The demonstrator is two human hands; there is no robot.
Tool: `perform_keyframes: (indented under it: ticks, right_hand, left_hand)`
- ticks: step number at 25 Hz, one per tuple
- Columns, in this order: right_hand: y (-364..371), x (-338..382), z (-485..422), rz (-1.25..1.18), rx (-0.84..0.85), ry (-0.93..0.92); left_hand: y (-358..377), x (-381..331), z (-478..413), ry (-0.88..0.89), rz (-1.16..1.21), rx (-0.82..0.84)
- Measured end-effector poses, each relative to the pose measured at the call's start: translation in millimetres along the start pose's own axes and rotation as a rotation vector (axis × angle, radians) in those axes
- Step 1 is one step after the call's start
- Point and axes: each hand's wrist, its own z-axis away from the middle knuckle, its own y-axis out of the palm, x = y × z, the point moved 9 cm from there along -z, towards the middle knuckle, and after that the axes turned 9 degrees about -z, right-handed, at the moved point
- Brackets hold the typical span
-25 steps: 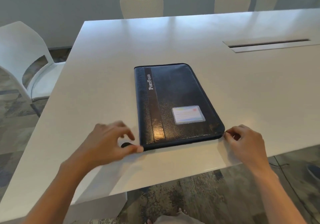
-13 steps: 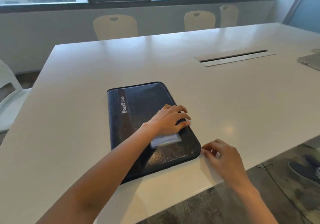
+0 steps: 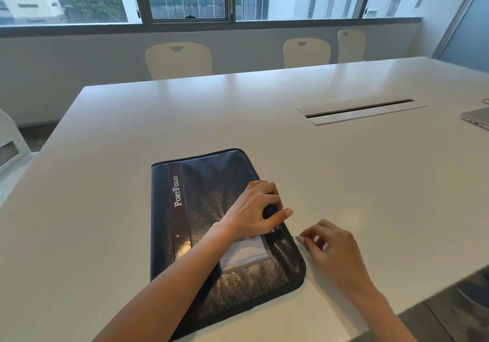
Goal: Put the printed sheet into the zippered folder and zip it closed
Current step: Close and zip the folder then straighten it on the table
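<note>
Head view shows a dark, grainy folder (image 3: 211,217) lying flat and shut on the white table (image 3: 344,183), near its front edge, with a brown strip reading "PortFolio" down its left side and a clear card pocket (image 3: 246,255) on the cover; what lies inside cannot be seen. The left hand (image 3: 254,210) presses down on the cover near the right edge, fingers curled and thumb stretched out flat. The right hand (image 3: 332,249), just beside the folder's right edge, has thumb and forefinger pinched together on a small metal zipper pull (image 3: 295,237).
</note>
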Motion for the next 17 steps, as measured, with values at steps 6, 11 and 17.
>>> perform_keyframes:
  ticks: [6, 11, 17]
  right_hand:
    - [35, 5, -93, -0.049, 0.112, -0.112]
    - [67, 10, -166, -0.045, 0.142, -0.150]
    - [96, 18, -229, -0.043, 0.110, -0.120]
  left_hand:
    - [-2, -1, -4, 0.010, -0.016, -0.038]
    - [-3, -3, -4, 0.027, -0.029, -0.059]
    - [1, -2, -3, 0.032, -0.074, -0.018]
